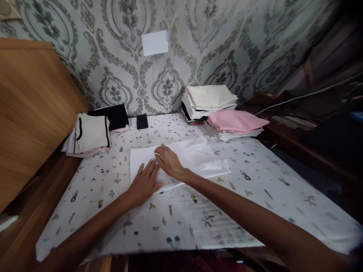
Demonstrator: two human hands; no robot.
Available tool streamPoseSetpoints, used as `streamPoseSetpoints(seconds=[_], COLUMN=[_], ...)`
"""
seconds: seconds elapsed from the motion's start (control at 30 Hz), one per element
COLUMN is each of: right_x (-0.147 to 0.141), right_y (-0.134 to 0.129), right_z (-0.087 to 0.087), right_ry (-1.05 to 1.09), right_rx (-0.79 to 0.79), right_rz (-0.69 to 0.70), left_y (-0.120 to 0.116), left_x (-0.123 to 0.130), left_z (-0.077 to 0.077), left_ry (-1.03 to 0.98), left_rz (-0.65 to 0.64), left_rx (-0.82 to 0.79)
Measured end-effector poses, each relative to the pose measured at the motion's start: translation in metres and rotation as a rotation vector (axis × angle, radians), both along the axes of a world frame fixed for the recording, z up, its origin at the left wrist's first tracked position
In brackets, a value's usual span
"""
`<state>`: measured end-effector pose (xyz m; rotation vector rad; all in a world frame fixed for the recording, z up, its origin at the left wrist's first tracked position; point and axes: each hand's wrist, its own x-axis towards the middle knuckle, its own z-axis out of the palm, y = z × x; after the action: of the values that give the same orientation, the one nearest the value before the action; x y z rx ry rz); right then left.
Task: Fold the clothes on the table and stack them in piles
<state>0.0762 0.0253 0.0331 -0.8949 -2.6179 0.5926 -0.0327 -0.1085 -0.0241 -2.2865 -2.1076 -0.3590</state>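
Note:
A white piece of cloth (195, 155) lies folded lengthwise on the table, smooth at its left end and creased at its right. My left hand (146, 181) rests flat on its near left part, open with fingers spread. Just beyond and to the right, my right hand (169, 162) is on the same cloth. Its fingers are bent and drawn together, closed on the fabric near the tips of my left hand. The cloth directly under both palms is hidden.
A patterned sheet (172, 223) covers the table. Folded pale garments (93, 132) and a black folded cloth (115, 117) sit at the left, beside a wooden cabinet (31, 102). A black phone-like object (142, 121) lies near the wall. White stack (210, 99) and pink cloth (235, 121) stand back right.

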Motion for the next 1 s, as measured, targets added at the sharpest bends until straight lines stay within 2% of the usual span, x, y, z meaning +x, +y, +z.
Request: streamPoseSetpoints(seconds=[0.1,0.23,0.3,0.37,0.57,0.77,0.9,1.0], right_x=[-0.013,-0.022,-0.023,-0.022,-0.023,-0.026,-0.025,-0.025], right_y=[-0.009,-0.013,-0.014,-0.016,-0.016,-0.01,-0.004,-0.001], right_z=[-0.013,-0.031,-0.035,-0.037,-0.038,-0.039,-0.041,-0.046], right_ry=[0.061,-0.096,-0.156,-0.181,-0.206,-0.223,-0.184,-0.146], right_rx=[0.034,0.094,0.117,0.137,0.166,0.144,0.134,0.134], right_rz=[0.109,0.113,0.105,0.102,0.093,0.118,0.149,0.154], left_y=[0.012,0.038,0.049,0.057,0.065,0.066,0.057,0.04], left_x=[-0.027,-0.091,-0.116,-0.131,-0.137,-0.137,-0.128,-0.11], left_z=[0.012,0.033,0.039,0.041,0.037,0.035,0.035,0.037], left_ry=[-0.129,-0.379,-0.462,-0.501,-0.474,-0.326,-0.247,-0.174], left_rz=[0.06,0.272,0.285,0.245,0.204,0.257,0.324,0.352], left_rx=[0.074,0.127,0.075,0.016,-0.072,-0.037,-0.001,0.056])
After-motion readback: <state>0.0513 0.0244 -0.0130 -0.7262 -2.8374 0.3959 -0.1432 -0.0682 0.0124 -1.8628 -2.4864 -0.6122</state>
